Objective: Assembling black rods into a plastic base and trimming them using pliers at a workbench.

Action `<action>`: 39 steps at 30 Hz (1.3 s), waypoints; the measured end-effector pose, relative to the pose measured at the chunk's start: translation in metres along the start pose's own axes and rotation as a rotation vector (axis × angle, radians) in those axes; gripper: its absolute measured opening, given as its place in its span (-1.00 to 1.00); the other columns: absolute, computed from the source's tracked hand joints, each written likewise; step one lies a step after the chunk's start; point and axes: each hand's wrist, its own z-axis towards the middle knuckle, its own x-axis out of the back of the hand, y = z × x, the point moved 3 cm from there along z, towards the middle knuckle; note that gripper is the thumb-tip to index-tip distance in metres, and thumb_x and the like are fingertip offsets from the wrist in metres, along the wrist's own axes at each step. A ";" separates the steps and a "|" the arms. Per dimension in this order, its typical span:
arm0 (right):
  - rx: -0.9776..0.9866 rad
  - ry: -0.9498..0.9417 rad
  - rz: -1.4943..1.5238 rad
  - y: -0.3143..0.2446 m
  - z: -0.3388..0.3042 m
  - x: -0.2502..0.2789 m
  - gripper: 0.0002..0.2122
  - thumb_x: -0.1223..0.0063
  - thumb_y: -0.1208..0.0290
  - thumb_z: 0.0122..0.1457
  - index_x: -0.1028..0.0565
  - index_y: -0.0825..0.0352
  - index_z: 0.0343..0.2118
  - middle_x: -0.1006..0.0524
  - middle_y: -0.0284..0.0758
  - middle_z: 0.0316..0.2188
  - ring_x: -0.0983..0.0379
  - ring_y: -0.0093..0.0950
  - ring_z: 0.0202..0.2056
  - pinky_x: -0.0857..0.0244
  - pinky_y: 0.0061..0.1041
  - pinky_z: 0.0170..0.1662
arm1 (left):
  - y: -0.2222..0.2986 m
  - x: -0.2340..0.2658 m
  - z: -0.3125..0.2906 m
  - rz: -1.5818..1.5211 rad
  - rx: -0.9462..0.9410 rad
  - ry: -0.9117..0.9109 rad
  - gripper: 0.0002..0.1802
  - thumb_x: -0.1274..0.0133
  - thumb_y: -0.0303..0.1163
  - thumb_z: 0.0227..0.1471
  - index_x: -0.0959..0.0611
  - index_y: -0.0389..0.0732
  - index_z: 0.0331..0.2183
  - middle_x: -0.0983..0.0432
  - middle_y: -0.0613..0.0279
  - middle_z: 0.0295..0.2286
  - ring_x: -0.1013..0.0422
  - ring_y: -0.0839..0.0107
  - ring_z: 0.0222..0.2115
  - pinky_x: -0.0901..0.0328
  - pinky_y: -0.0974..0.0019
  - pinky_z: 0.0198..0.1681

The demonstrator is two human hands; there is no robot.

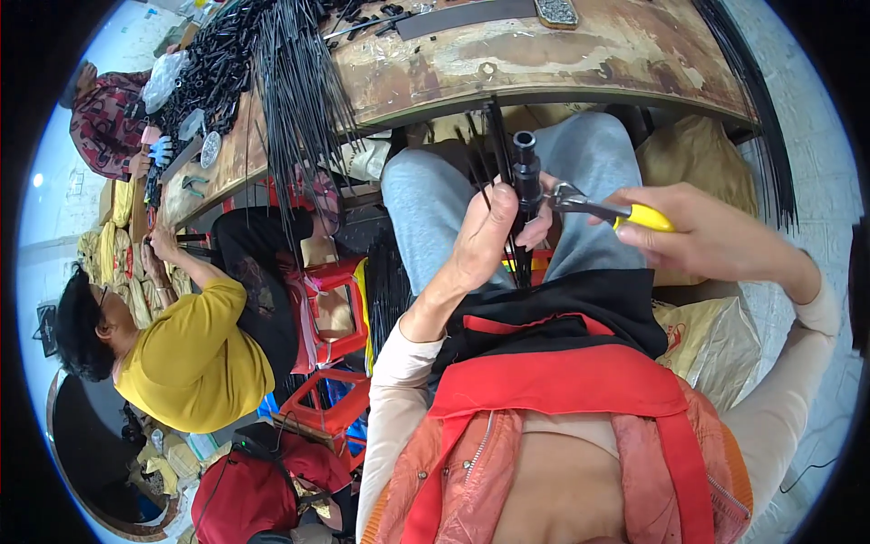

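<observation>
Your 2 hands work above your lap, between knees in grey trousers. The left hand [485, 227] is curled around a black, ringed, tubular fitting [526, 172] and slender black rods [496, 136]. The right hand [698, 231] is closed on yellow-handled metal pliers [649, 218], their head just beside the fitting; whether they touch, you cannot tell. Beyond your knees, the worn brown wooden surface [634, 68] carries a thick bundle of thin black rods [294, 82] overhanging its edge, plus 1 flat dark-grey strip [467, 16]. At left sits 1 co-worker in a mustard-yellow top [195, 354].
</observation>
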 end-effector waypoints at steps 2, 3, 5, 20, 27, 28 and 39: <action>-0.013 0.012 -0.080 -0.004 0.004 0.008 -0.65 0.10 0.24 0.31 -0.37 0.43 0.00 -0.41 -0.37 -0.61 -0.37 -0.62 -0.56 -0.27 -0.57 -0.44 | -0.003 0.000 0.004 -0.001 0.027 0.014 -0.28 0.39 0.19 0.25 -0.45 -0.35 -0.14 -0.24 0.40 -0.64 -0.14 0.60 -0.61 -0.12 0.46 -0.51; -0.030 -0.011 -0.131 -0.006 0.008 0.010 -0.65 0.10 0.26 0.31 -0.38 0.42 0.01 -0.45 -0.31 -0.58 -0.41 -0.50 -0.54 -0.29 -0.50 -0.42 | -0.003 0.002 0.004 -0.004 0.026 0.010 -0.28 0.39 0.19 0.25 -0.45 -0.35 -0.14 -0.24 0.40 -0.64 -0.14 0.60 -0.61 -0.12 0.46 -0.51; -0.053 -0.020 -0.189 0.003 0.017 0.011 -0.66 0.09 0.27 0.30 -0.38 0.41 0.01 -0.49 -0.25 -0.56 -0.46 -0.39 -0.52 -0.31 -0.43 -0.40 | -0.001 0.006 0.007 -0.017 0.075 -0.009 -0.20 0.38 0.24 0.22 -0.44 -0.43 -0.16 -0.25 0.34 -0.64 -0.15 0.57 -0.63 -0.11 0.45 -0.54; 0.273 0.617 -0.752 0.043 0.122 0.008 -0.46 -0.03 0.19 0.19 -0.19 0.23 0.19 -0.42 -0.19 -0.35 -0.47 -0.15 -0.36 -0.36 -0.19 -0.35 | -0.019 0.064 0.038 -0.148 0.127 0.258 -0.21 0.39 0.19 0.26 -0.24 -0.32 0.18 -0.22 0.41 -0.64 -0.13 0.61 -0.64 -0.10 0.50 -0.53; 0.029 0.995 -0.983 0.110 0.157 0.091 -0.48 -0.08 -0.01 0.09 -0.36 0.30 -0.03 -0.45 -0.23 -0.18 -0.45 -0.25 -0.16 -0.37 -0.29 -0.19 | -0.011 0.052 0.029 -0.112 0.052 0.101 -0.12 0.38 0.26 0.20 -0.22 -0.37 0.18 -0.19 0.38 -0.62 -0.13 0.55 -0.63 -0.15 0.41 -0.50; 0.074 1.064 -1.063 0.099 0.155 0.092 -0.50 -0.09 0.01 0.09 -0.37 0.30 -0.04 -0.45 -0.23 -0.14 -0.43 -0.26 -0.10 -0.35 -0.28 -0.12 | -0.006 0.047 0.023 -0.093 0.059 0.097 -0.16 0.38 0.23 0.22 -0.30 -0.41 0.10 -0.22 0.36 -0.60 -0.16 0.53 -0.62 -0.18 0.40 -0.48; 0.502 -0.127 0.113 0.079 0.075 -0.102 -0.74 -0.03 0.31 0.23 -0.52 0.36 -0.12 -0.56 -0.29 -0.23 -0.52 -0.38 -0.28 -0.41 -0.45 -0.27 | 0.141 0.008 -0.065 0.104 -0.992 0.820 -0.26 0.37 0.29 0.19 -0.33 -0.26 -0.07 -0.15 0.36 -0.59 -0.10 0.49 -0.60 -0.08 0.38 -0.47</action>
